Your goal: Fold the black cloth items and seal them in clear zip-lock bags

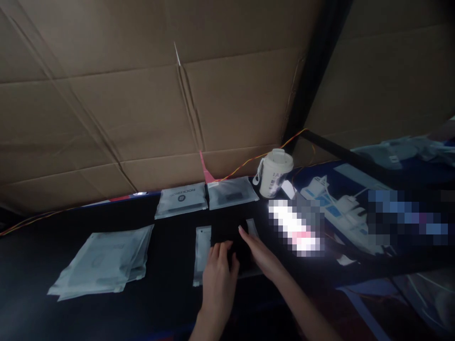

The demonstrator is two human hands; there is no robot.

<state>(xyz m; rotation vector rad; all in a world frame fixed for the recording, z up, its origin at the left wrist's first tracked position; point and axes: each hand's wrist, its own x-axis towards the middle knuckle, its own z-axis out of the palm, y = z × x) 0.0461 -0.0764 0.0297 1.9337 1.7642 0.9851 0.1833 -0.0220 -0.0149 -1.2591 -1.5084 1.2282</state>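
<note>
Pouches lie stacked at our left; a white cup stands beyond our right hand. Our left hand curls, our right slants inward, a dark item between them on or inside a clear pouch; whether either grip pinches it, we cannot tell.

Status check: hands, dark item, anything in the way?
Left hand and right hand at the dark item; grip unclear. Item over a bag, edges hard to see. Cup beyond, to the right, not in the way.
</note>
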